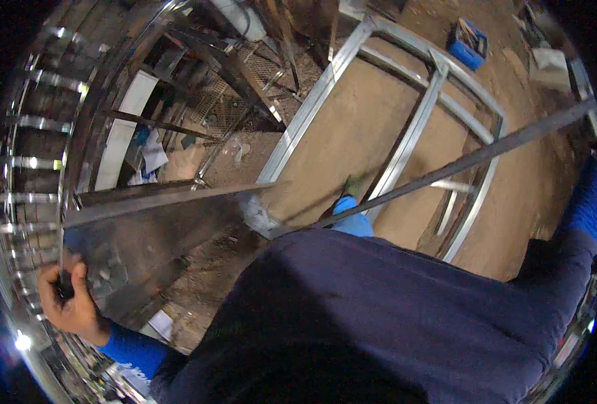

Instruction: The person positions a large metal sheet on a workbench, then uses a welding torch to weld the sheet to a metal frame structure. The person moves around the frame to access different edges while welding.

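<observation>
At the far left, my left hand (73, 303) has its fingers curled at the end of a broad dark metal sheet (150, 236). This sheet stretches from the hand toward the middle, in front of my body. A long, narrow grey metal bar (446, 165) slants from beside my waist up to the right rim. My right arm reaches out to that rim, and my right hand (595, 152) is a dark patch below the bar's far end. Its fingers cannot be made out, nor whether it touches the bar. The sheet is somewhat blurred.
A silvery welded metal frame (401, 151) with crossbars lies on the brown floor ahead. My blue-clad leg (354, 222) shows beside it. Beyond stands a blue box (468, 46) of items. Ladder-like metal racks (39, 161) line the left; scrap and papers (153, 151) clutter the upper left.
</observation>
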`<state>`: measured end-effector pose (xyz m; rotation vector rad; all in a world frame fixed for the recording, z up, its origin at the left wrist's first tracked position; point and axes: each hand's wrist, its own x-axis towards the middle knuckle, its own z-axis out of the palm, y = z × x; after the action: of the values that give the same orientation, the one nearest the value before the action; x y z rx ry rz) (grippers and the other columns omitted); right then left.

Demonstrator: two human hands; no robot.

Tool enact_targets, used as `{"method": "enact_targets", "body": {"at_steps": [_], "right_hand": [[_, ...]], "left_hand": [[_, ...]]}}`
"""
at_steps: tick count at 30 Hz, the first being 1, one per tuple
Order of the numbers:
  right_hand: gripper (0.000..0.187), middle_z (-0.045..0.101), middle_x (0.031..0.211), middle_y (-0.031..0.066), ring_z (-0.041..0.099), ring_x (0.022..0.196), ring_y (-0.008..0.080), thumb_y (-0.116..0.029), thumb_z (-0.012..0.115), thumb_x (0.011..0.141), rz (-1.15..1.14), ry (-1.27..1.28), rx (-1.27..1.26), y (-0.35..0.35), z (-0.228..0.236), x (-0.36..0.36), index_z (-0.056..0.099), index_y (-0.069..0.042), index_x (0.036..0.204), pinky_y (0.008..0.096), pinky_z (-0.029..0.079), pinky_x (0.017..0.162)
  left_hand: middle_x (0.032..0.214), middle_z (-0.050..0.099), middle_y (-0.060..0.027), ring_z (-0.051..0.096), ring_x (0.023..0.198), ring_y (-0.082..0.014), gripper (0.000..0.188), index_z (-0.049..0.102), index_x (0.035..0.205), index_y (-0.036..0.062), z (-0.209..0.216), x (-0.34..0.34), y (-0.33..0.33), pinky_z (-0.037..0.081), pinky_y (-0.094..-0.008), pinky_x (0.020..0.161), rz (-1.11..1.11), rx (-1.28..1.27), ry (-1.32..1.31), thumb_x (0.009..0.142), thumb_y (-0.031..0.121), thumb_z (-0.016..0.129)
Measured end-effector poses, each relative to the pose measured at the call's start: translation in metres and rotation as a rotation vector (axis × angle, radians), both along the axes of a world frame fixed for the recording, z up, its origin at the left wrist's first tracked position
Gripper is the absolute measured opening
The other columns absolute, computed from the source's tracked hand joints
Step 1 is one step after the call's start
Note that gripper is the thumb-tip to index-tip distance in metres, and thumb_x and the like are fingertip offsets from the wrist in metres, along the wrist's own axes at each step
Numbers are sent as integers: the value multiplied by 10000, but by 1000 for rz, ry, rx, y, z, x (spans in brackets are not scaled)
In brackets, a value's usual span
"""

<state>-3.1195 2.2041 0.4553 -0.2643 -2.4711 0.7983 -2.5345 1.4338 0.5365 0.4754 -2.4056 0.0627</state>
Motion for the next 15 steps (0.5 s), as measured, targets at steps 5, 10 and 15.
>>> {"method": "enact_targets", "body": {"at_steps": [5, 10, 15], "right_hand": [[502, 659, 887, 58, 618, 782, 140, -531, 638, 954, 34, -81, 6, 20, -9, -98, 678, -32, 975, 314, 491, 710], [507, 666, 903, 65, 623, 802, 147, -531, 647, 948, 84, -112, -15, 14, -10, -169, 680, -27, 982, 325, 493, 730], [512, 673, 919, 72, 629, 822, 155, -531, 657, 941, 153, -149, -65, -18, -22, -231, 683, -22, 988, 335, 495, 750]], "left_hand": [[986, 716, -93, 663, 909, -169, 158, 611, 954, -11, 1, -55, 31, 517, -299, 895, 102, 123, 65, 886, -21, 754], [970, 736, -132, 682, 892, -170, 203, 593, 956, -9, -1, -106, 58, 511, -283, 863, 78, 101, 127, 872, -2, 779], [966, 729, -127, 690, 894, -169, 181, 623, 972, -18, -8, -174, 71, 520, -282, 868, 12, 101, 160, 872, -29, 773]]}}
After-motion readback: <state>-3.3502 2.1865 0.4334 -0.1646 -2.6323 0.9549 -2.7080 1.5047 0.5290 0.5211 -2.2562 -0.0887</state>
